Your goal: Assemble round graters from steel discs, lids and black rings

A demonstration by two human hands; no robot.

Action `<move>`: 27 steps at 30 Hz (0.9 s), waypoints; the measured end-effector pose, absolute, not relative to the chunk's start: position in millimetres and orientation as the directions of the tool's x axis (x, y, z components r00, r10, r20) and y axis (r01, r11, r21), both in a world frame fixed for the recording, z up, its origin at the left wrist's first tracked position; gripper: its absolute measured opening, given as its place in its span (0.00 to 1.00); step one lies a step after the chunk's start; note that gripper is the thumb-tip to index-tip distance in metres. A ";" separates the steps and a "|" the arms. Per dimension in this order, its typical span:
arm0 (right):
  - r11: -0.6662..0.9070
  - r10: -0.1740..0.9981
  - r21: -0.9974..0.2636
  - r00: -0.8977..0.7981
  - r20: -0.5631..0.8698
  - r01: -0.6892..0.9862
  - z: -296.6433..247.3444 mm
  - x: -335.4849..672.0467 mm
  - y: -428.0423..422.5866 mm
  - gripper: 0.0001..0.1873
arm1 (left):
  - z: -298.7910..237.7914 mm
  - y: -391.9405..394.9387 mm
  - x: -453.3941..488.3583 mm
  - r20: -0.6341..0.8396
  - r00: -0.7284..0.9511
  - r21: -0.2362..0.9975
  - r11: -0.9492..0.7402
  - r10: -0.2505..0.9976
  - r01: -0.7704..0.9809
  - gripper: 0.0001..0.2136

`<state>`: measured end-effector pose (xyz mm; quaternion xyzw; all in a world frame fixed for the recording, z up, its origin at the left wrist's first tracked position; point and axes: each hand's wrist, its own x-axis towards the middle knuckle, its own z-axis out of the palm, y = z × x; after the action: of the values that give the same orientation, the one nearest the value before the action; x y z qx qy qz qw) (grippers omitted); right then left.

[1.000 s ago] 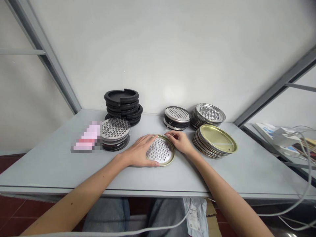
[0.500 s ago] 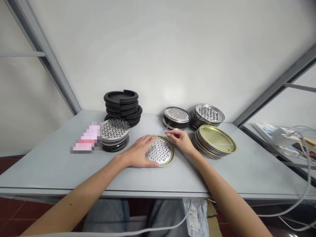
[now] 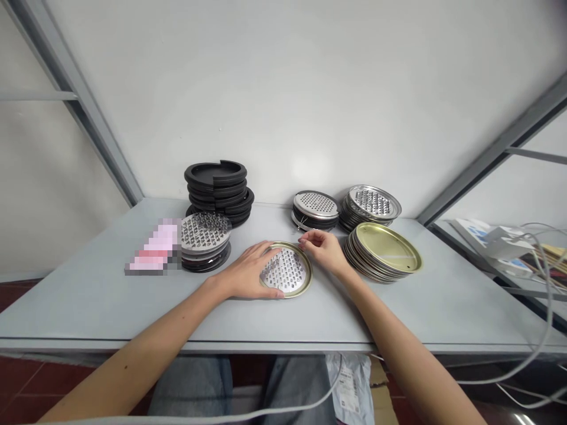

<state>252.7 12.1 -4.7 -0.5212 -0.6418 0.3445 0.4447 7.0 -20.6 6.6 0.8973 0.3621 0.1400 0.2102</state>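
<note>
A round metal grater disc with raised teeth lies flat on the table inside a gold-rimmed lid. My left hand is spread round the lid's left side, fingers over the far edge and thumb at the near edge, gripping it. At the far right rim, my right hand has thumb and forefinger pinched together; whatever may be between them is too small to make out. To the right of that hand stands a stack of gold lids. Left of my left hand is a pile of grater discs.
Black ring-shaped bases are stacked at the back left. Near the wall stand a holed grater stack and silver-rimmed graters. A blurred pink item lies at the left. A white cable crosses below the table.
My right fingertips have moved slightly right and closer onto the lid's rim. The small shiny bit seen at them before no longer shows clearly. My left hand keeps its hold.
</note>
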 end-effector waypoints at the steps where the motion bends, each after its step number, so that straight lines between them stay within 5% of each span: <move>1: 0.233 0.972 -0.898 -0.062 0.226 0.372 -4.7 252.4 11.5 0.12 | 6.8 -20.9 7.1 0.098 0.699 0.474 -0.651 0.708 0.593 0.46; 14: 0.456 0.877 -0.622 -0.204 0.435 0.636 1.5 254.8 5.7 0.12 | 3.1 -19.0 6.6 0.114 0.698 0.465 -0.658 0.707 0.592 0.46; 27: 0.408 0.907 -0.580 -0.241 0.344 0.705 -1.7 248.6 5.6 0.09 | 5.0 -19.8 7.0 0.079 0.698 0.442 -0.653 0.712 0.615 0.47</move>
<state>248.6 5.6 -1.7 -0.5219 -0.7725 0.1545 0.3272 7.0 -19.8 5.0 0.9006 0.3683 0.1237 0.1947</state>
